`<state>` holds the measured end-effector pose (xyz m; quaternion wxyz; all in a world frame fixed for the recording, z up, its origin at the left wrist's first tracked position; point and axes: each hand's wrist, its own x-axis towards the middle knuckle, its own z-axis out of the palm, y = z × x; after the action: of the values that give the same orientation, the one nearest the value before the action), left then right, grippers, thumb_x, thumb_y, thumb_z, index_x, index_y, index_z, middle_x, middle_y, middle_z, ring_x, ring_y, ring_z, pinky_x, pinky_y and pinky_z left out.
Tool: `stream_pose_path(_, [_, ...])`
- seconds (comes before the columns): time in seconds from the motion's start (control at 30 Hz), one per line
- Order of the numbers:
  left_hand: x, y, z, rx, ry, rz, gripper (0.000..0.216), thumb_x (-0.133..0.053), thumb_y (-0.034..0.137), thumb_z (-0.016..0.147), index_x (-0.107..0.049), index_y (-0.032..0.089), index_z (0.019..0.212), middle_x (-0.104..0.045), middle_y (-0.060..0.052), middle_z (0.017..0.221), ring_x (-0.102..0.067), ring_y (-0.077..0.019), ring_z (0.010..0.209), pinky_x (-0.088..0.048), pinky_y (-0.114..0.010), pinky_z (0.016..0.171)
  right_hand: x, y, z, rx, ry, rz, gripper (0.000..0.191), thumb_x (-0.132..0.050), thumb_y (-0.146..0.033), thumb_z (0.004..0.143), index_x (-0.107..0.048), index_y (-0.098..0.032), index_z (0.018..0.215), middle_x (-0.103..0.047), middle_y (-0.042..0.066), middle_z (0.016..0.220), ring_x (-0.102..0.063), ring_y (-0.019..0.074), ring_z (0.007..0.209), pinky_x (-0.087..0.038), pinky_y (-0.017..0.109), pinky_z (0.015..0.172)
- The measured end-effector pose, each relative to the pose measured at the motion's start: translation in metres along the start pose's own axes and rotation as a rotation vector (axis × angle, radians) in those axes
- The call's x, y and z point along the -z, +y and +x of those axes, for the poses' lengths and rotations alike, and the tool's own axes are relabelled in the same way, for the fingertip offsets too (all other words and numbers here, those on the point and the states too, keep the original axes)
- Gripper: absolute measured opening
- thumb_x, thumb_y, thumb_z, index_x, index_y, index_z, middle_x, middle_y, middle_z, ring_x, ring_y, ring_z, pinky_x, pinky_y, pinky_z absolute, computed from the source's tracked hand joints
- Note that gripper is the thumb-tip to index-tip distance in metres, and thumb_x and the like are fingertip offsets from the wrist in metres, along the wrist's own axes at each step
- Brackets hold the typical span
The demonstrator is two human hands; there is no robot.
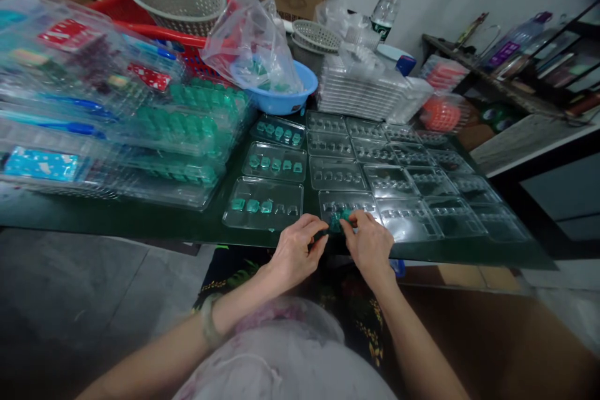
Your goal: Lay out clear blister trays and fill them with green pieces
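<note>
The right hand [370, 240] is touching a small cluster of translucent teal plastic pieces [335, 220] with narrowed fingertips; how firmly it is gripping them, I can't tell. The left hand [296, 251] is curling just beside the cluster, thumb and forefinger nearly meeting, and whether anything is sitting between them I can't see. The cluster is showing over the near part of a thin clear tray [328, 198]. To its left, a round-cornered 3-piece tray [244, 220] is holding glossy blocky pieces beside 2 bare moulded spots; behind it, 2 trays are each carrying 5. More clear trays [412, 231] are spreading rightward in a shiny grid across the dark green tabletop [210, 228]. Farther back, a crinkled see-through bag [272, 44] is slumping over a smooth blue basin [308, 82], and ridged stacked trays [351, 90] are standing alongside.
</note>
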<state>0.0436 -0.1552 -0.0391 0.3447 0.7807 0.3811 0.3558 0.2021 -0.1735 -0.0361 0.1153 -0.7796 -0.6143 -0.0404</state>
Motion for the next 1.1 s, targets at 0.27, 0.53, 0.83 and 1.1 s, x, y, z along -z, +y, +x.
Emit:
stream_pose_path(0.27, [0.01,0.002,0.005,0.163,0.05,-0.256,0.021,-0.05,0.022,0.082,-0.06,0.014,0.098,-0.059,-0.006,0.084,-0.052,-0.0104,0.062,-0.043,-0.021,0.053,0.013,0.012,0.009,-0.037,0.032,0.645,0.013,-0.055,-0.029,0.077,-0.053,-0.019,0.084,-0.059,0.002,0.075,-0.055,0.0156,0.065,-0.039,0.027,0.058])
stream_pose_path(0.53, [0.03,0.012,0.004,0.399,0.036,-0.615,0.024,-0.054,0.032,0.08,-0.066,0.013,0.087,-0.053,0.001,0.062,-0.044,-0.0069,0.047,-0.035,-0.018,0.041,0.024,-0.031,0.002,0.116,-0.289,1.236,0.012,-0.059,-0.027,0.077,-0.053,-0.02,0.084,-0.055,-0.002,0.074,-0.051,0.0107,0.064,-0.042,0.023,0.058])
stream_pose_path(0.83, [0.048,-0.003,-0.012,0.715,0.019,-1.236,0.019,-0.067,0.029,0.069,-0.061,0.011,0.069,-0.051,-0.001,0.059,-0.047,-0.0078,0.053,-0.024,-0.017,0.04,0.015,-0.051,0.004,0.088,-0.488,1.366,0.014,-0.055,-0.032,0.08,-0.05,-0.02,0.086,-0.046,-0.005,0.064,-0.041,0.007,0.05,-0.034,0.019,0.044])
stream_pose_path(1.1, [0.054,-0.004,-0.013,0.691,0.169,-1.023,0.019,-0.068,0.03,0.068,-0.059,0.015,0.075,-0.049,0.004,0.055,-0.04,-0.005,0.045,-0.024,-0.016,0.037,0.0,-0.063,-0.002,0.002,-0.468,1.464,0.017,-0.06,-0.034,0.076,-0.054,-0.02,0.083,-0.045,-0.006,0.058,-0.04,0.0065,0.045,-0.032,0.018,0.04])
